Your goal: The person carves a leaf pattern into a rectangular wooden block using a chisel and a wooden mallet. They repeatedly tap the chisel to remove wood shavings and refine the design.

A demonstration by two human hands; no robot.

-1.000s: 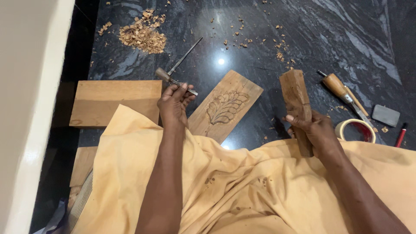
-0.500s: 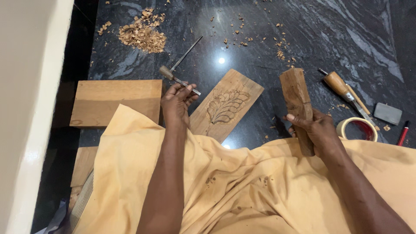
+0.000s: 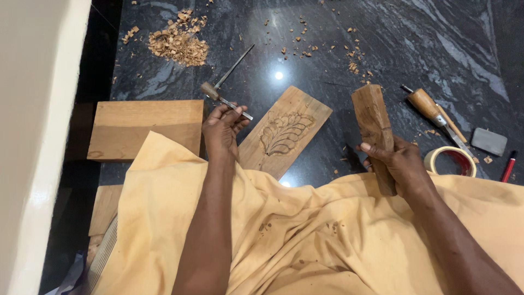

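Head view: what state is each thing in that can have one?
Left hand: fingers closed on a small chisel.
Right hand: gripping a wooden mallet, held upright.
Carved board: flat on the floor, leaf pattern cut in.
Plain board: flat, uncarved.
Second chisel: lying loose on the floor.
Tape roll: lying flat.
Wood chips: piled.

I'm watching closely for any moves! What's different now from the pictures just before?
Very little. The left hand has tipped the small chisel a touch, its wooden handle now pointing more up and to the left. The right hand keeps hold of the wooden mallet, upright as before. The carved board, the shavings pile and the tape roll have not moved.
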